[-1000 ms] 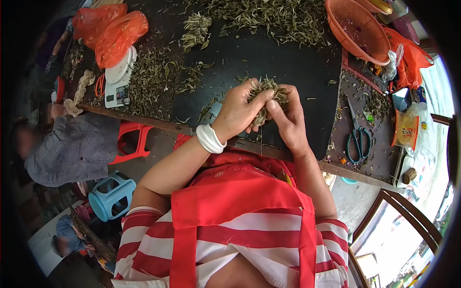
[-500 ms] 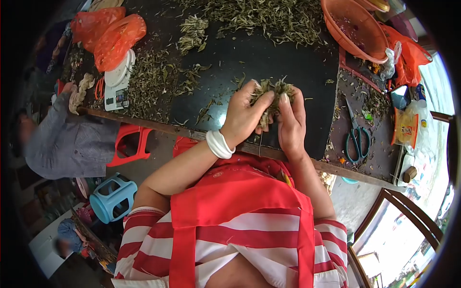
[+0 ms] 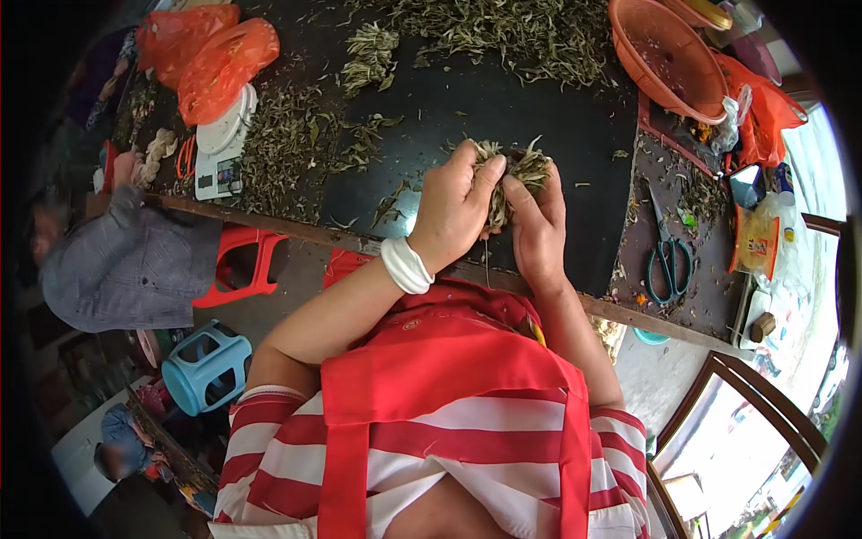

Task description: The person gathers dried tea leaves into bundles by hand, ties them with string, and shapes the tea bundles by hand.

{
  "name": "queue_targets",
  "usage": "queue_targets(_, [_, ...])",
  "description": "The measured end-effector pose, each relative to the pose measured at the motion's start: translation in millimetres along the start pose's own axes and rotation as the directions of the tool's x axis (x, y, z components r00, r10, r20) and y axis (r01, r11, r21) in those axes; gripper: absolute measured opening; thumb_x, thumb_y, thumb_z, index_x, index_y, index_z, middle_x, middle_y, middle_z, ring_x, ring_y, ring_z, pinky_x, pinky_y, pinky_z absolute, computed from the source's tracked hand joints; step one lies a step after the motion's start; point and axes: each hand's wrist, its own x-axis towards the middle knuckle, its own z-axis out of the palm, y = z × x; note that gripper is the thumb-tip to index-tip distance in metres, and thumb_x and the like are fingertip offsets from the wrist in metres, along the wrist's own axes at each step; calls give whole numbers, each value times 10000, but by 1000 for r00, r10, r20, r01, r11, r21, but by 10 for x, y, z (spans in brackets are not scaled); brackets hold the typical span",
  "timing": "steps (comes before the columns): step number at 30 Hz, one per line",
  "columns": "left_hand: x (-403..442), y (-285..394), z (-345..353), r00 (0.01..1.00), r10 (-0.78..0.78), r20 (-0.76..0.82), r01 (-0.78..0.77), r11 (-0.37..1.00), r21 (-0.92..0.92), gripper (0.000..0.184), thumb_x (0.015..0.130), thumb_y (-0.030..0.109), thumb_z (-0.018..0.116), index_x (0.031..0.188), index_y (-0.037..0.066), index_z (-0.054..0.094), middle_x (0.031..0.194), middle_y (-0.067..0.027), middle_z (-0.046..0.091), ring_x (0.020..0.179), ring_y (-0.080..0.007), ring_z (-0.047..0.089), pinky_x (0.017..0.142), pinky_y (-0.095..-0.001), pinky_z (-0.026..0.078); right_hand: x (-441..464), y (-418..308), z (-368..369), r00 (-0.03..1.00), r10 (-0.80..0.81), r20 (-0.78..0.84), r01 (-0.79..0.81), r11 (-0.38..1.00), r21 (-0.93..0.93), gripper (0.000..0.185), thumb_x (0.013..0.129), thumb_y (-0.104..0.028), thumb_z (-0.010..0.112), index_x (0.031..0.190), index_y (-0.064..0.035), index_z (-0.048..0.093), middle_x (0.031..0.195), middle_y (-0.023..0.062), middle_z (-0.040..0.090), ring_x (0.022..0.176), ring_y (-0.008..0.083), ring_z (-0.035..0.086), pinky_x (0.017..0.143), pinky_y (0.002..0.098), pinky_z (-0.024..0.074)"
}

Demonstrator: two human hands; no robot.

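Both hands grip a bundle of dried leaves [image 3: 530, 168] over the front part of the black mat [image 3: 588, 202]. My left hand [image 3: 446, 213], with a white band round the wrist, is closed on the bundle's left side. My right hand [image 3: 540, 235] holds the other side, its thumb close to the left thumb at the top. A thin strand [image 3: 487, 262] hangs below the bundle; its upper end is hidden. Beyond the hands lies another bundle of leaves [image 3: 369, 58], beside a wide heap of loose leaves [image 3: 512, 36] at the back.
Scissors [image 3: 664, 260] lie on the right of the table, below an orange basket [image 3: 660, 54]. A white scale [image 3: 215, 171] and red plastic bags [image 3: 224, 72] stand left, by more loose leaves [image 3: 287, 148]. Another person [image 3: 135, 260] sits at the left edge.
The bundle has shifted slightly, and its leaf ends now fan upward. My right thumb has moved a little left and down, while both hands keep their hold.
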Motion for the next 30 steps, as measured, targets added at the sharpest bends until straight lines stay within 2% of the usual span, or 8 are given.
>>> queue_targets(6, [36, -113, 24, 999, 16, -50, -18, 999, -42, 172, 959, 158, 554, 878, 17, 498, 565, -42, 529, 386, -113, 453, 351, -254, 374, -26, -28, -4, 1000, -3, 23, 2, 1000, 25, 293, 953, -24, 477, 1243, -49, 441, 916, 76, 582, 626, 118, 525, 544, 241, 477])
queue_targets(10, [43, 61, -5, 1000, 10, 20, -10, 999, -42, 171, 950, 174, 575, 902, 15, 532, 545, -28, 522, 377, -102, 442, 338, -235, 354, -8, -130, 62, 998, -54, 34, 60, 975, -213, 324, 953, -12, 466, 1272, -42, 423, 893, 81, 572, 626, 121, 514, 545, 247, 473])
queue_targets(11, [49, 79, -50, 1000, 11, 14, -11, 999, -34, 171, 950, 174, 575, 902, 15, 532, 545, -28, 522, 377, -102, 442, 338, -235, 354, 2, -134, 90, 998, -54, 39, 60, 977, -206, 324, 953, -12, 466, 1272, -42, 423, 893, 81, 572, 626, 121, 514, 545, 247, 473])
queue_targets(15, [103, 110, -110, 984, -68, 164, 94, 984, -154, 186, 952, 196, 579, 898, 18, 566, 540, -22, 526, 368, -92, 427, 333, -219, 343, -21, -217, 67, 987, -98, 128, 139, 917, -374, 351, 955, -9, 465, 1303, -36, 427, 1014, 81, 578, 761, 114, 532, 630, 229, 453])
queue_targets(16, [107, 120, -111, 985, -64, 160, 89, 984, -154, 186, 952, 196, 579, 898, 18, 566, 540, -22, 526, 368, -92, 427, 333, -219, 343, -10, -204, 71, 986, -99, 133, 143, 917, -373, 351, 955, -9, 465, 1303, -36, 427, 1014, 81, 578, 761, 114, 532, 630, 229, 453])
queue_targets(20, [85, 142, -69, 979, -186, 88, 203, 945, -257, 215, 965, 213, 561, 851, 32, 576, 530, -17, 524, 363, -85, 415, 336, -217, 337, -17, -43, 73, 994, -83, 71, 81, 996, 34, 311, 958, -15, 469, 1265, -12, 427, 866, 89, 567, 621, 115, 508, 552, 222, 450])
queue_targets(25, [60, 179, -15, 993, -104, 51, 111, 983, -148, 239, 975, 232, 549, 835, 42, 581, 527, -7, 522, 359, -85, 411, 334, -229, 332, -12, -105, 116, 995, -96, -11, 94, 987, -127, 310, 964, -42, 490, 1266, -9, 427, 882, 86, 565, 621, 113, 510, 545, 209, 440])
queue_targets(30, [52, 116, 4, 998, -57, 25, 59, 994, -96, 254, 979, 246, 543, 830, 44, 583, 519, 1, 516, 361, -86, 411, 334, -242, 331, -33, -14, 87, 989, -145, -4, 145, 989, 22, 321, 973, -54, 497, 1279, -12, 412, 915, 85, 566, 614, 114, 514, 535, 204, 442])
